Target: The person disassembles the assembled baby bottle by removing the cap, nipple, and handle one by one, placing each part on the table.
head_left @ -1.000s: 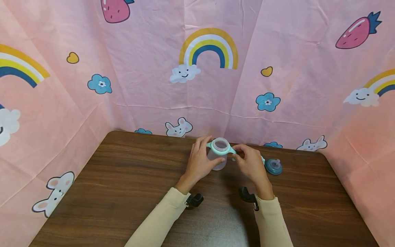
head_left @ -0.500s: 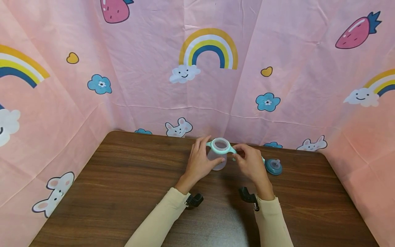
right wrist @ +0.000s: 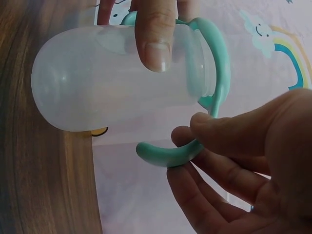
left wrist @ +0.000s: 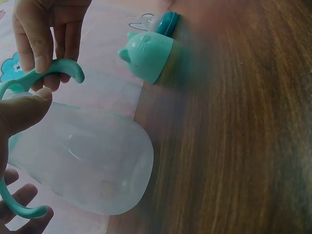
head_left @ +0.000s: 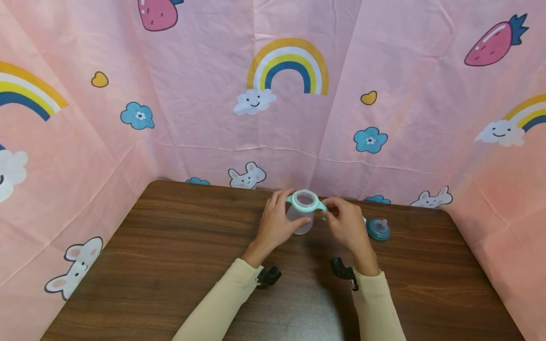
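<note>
A translucent baby bottle (head_left: 301,228) stands upright on the table, its mouth uncovered. A mint two-handled ring (right wrist: 222,63) encircles the mouth end. My left hand (head_left: 275,220) grips the bottle from the left, its thumb (right wrist: 156,53) across the near side. One curved handle passes by the left fingers in the left wrist view. My right hand (head_left: 346,226) pinches the other curved handle (left wrist: 68,68) between thumb and fingers. In the right wrist view the ring leans away from the bottle's shoulder on the far side of the clear neck (right wrist: 207,68).
To the right lies a teal collar with a clear nipple (head_left: 378,229). Beside it is a mint cap with small ears (left wrist: 148,56), mostly hidden behind my right hand in the head view. A patterned pink cloth (head_left: 204,109) hangs along the back edge of the brown table (head_left: 179,265).
The mint ring sits slightly higher around the bottle's mouth, now showing along the far rim where clear plastic showed before. Both hands have barely moved.
</note>
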Available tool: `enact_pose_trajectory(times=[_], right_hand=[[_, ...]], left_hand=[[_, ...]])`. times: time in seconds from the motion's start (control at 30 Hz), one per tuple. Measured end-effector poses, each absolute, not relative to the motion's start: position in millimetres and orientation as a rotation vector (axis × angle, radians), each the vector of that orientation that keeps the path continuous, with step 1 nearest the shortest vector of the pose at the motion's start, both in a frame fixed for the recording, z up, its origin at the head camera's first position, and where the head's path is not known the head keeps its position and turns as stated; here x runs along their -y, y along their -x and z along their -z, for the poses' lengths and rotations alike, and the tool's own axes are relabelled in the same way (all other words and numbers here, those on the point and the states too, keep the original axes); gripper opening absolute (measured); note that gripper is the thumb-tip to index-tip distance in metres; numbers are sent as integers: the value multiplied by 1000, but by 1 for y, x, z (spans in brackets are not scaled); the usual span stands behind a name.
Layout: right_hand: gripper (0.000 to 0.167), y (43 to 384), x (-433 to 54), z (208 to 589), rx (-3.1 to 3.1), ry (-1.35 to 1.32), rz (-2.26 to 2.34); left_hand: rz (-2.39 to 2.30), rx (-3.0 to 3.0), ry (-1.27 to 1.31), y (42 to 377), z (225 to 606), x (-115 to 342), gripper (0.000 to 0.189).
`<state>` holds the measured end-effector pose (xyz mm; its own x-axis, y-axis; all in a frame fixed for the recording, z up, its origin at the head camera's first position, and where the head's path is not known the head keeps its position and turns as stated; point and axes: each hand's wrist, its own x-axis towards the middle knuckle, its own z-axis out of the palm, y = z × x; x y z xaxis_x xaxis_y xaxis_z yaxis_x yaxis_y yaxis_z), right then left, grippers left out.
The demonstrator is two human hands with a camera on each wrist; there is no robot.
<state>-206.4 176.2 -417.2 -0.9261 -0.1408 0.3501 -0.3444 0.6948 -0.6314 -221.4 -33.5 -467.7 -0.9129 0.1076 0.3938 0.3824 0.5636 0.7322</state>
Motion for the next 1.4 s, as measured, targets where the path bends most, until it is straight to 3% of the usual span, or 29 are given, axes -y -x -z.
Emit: enact_pose_trajectory(times=[1.4], right_hand=[[20,202,-176,410,2652,-349,-1092]], left_hand=[[1374,2507,401,221,467,32,95]])
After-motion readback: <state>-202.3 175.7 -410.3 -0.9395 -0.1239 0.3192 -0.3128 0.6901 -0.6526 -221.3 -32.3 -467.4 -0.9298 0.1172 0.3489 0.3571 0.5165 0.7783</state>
